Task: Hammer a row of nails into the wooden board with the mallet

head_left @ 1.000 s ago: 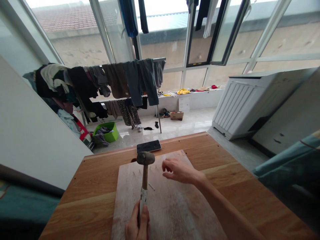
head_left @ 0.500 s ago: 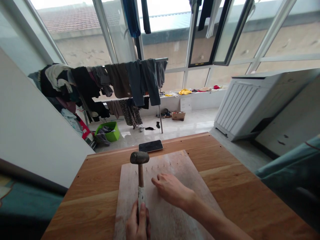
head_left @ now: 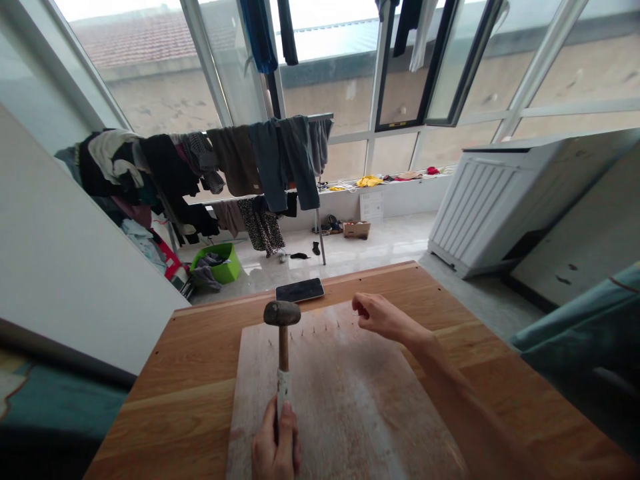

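My left hand (head_left: 276, 443) is wrapped round the lower end of a hammer (head_left: 283, 347), whose dark head is raised over the far left part of a pale wooden board (head_left: 345, 407). A row of small nails (head_left: 313, 329) stands in the board near its far edge. My right hand (head_left: 381, 315) hovers over the board's far right corner with its fingers curled together in a pinch. What it pinches, if anything, is too small to make out.
The board lies on a brown wooden table (head_left: 190, 373). A dark phone (head_left: 299, 290) rests at the table's far edge. Beyond are a clothes rack (head_left: 225, 163), a green basin (head_left: 217, 263) on the floor, and a white cabinet (head_left: 505, 193) at right.
My right hand has drawn back from the middle of the board to its far right corner. The loose nail seen earlier on the board is gone. The hammer has barely shifted.
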The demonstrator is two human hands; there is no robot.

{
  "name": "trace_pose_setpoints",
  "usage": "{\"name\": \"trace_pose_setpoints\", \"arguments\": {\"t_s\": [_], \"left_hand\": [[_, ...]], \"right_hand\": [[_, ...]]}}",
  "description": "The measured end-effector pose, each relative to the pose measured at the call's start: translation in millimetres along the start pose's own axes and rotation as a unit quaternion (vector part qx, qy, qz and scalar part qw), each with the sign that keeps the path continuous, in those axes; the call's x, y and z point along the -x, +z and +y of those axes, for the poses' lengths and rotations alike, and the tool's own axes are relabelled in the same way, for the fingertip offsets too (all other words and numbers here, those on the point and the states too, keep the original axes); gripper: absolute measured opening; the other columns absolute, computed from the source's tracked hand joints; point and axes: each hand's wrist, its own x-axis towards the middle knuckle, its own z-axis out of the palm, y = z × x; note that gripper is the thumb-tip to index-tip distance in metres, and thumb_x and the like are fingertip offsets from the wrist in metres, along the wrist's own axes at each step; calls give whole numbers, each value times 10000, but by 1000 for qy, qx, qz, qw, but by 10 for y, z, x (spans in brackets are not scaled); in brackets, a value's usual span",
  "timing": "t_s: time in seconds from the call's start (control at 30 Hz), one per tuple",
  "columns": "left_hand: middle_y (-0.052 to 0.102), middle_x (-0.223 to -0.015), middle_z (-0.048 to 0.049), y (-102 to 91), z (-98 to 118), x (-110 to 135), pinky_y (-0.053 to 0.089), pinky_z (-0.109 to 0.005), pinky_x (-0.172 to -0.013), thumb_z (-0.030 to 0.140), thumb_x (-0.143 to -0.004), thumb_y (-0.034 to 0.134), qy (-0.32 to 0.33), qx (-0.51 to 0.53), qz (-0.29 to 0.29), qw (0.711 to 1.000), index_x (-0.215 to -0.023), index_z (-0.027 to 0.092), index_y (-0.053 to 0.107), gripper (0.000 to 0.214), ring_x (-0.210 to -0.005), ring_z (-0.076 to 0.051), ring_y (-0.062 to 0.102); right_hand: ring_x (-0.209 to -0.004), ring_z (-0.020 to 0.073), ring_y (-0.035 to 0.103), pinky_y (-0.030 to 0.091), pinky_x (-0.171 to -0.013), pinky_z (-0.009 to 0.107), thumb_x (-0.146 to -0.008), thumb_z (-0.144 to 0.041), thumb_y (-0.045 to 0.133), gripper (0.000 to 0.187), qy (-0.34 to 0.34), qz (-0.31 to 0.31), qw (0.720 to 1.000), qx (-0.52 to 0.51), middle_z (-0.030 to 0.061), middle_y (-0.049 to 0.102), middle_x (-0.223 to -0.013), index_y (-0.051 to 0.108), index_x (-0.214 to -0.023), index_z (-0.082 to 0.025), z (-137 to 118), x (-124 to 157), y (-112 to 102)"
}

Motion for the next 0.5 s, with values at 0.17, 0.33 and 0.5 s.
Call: {"name": "trace_pose_setpoints", "arguments": {"t_s": [0.17, 0.33, 0.5], "left_hand": [[437, -404, 76, 4, 4, -11, 271, -165, -326, 828, -801, 496, 12, -3, -1, 1000, -782, 199, 551, 632, -310, -74, 357], [435, -405, 72, -1, 5, -10, 279, -171, -329, 829, -804, 490, 20, -11, -4, 1000, -767, 198, 562, 637, -308, -77, 367], [437, -407, 76, 7, 31, 2, 286, -170, -330, 829, -798, 500, 24, -8, 4, 1000, -769, 197, 549, 634, -304, -74, 361]], "right_hand": [[-708, 157, 597, 408, -649, 231, -706, -36, 567, 235, 0, -11, 999, -38, 20, 657, -777, 611, -889, -177, 242, -45, 183], [-730, 161, 601, 417, -662, 231, -717, -33, 564, 255, -16, -7, 998, -63, 17, 661, -783, 619, -915, -184, 195, -61, 251], [-764, 178, 595, 423, -724, 262, -739, -24, 541, 238, -24, 8, 997, -68, 35, 661, -787, 627, -900, -176, 141, -63, 284]]}}
